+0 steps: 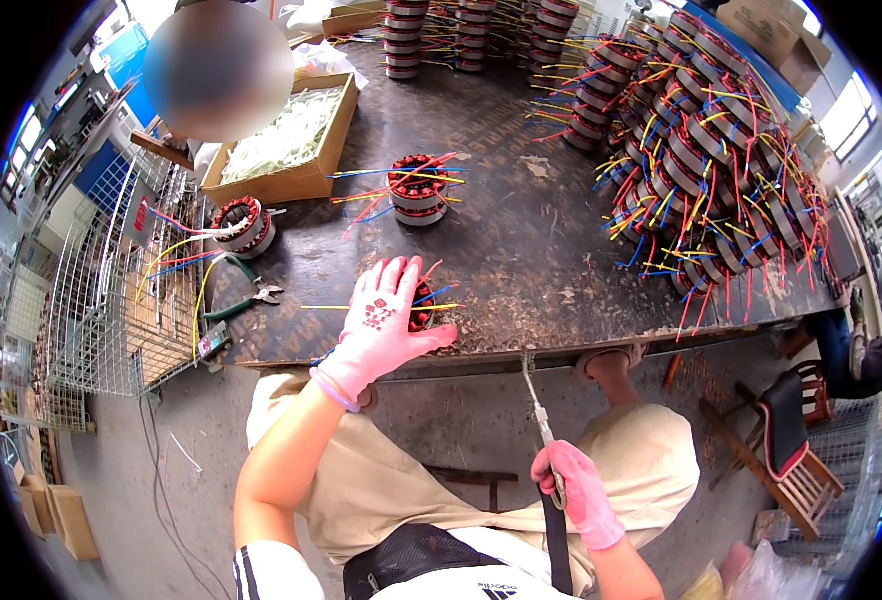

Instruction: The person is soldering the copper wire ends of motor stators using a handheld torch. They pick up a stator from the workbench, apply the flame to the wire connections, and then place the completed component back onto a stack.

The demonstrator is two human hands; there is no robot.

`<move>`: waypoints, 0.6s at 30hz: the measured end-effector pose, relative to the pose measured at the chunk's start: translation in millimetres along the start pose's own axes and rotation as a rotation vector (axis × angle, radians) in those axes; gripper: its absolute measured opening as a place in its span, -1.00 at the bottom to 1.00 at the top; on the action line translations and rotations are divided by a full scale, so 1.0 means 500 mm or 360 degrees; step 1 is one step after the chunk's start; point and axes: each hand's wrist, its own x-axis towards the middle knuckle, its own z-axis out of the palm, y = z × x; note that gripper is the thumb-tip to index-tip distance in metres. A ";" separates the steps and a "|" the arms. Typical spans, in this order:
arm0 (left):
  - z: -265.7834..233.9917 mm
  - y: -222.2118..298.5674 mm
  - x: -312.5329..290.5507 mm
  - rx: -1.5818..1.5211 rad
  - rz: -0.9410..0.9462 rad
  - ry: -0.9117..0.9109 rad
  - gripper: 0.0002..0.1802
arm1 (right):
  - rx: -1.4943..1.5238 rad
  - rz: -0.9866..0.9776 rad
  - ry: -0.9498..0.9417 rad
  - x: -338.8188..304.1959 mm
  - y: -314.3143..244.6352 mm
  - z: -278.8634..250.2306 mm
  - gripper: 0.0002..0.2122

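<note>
My left hand (379,318), in a pink glove, lies flat over a wire-wound motor stator (422,308) near the table's front edge. Its fingers are stretched out and the thumb points right; the hand hides most of that stator. Yellow and red leads stick out around it. Below the table edge, my right hand (583,492), also gloved in pink, is closed around a metal handle (558,488). From this handle a thin metal shaft (534,392) runs up to the table edge. Beyond my left hand stands another stator (419,205) with coloured leads across its top.
Side cutters with green handles (251,298) lie left of my hand, near a stator with white sleeving (244,228). A cardboard box (336,135) holds pale tubes. Stacked stators (711,160) crowd the right side. A person (216,75) is at the far left. A wooden chair (791,455) stands right.
</note>
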 end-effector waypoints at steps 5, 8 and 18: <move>-0.037 -0.032 -0.013 -0.0019 0.0093 0.0010 0.10 | 0.0024 0.0198 -0.0060 -0.006 -0.015 0.013 -0.70; -0.039 -0.042 -0.008 -0.0138 0.0002 -0.0141 0.09 | 0.0017 0.0141 -0.0149 0.004 0.010 0.017 -0.71; -0.036 -0.034 0.003 -0.0323 0.0123 -0.0178 0.08 | 0.0056 0.0173 -0.0264 0.015 0.047 0.048 -0.70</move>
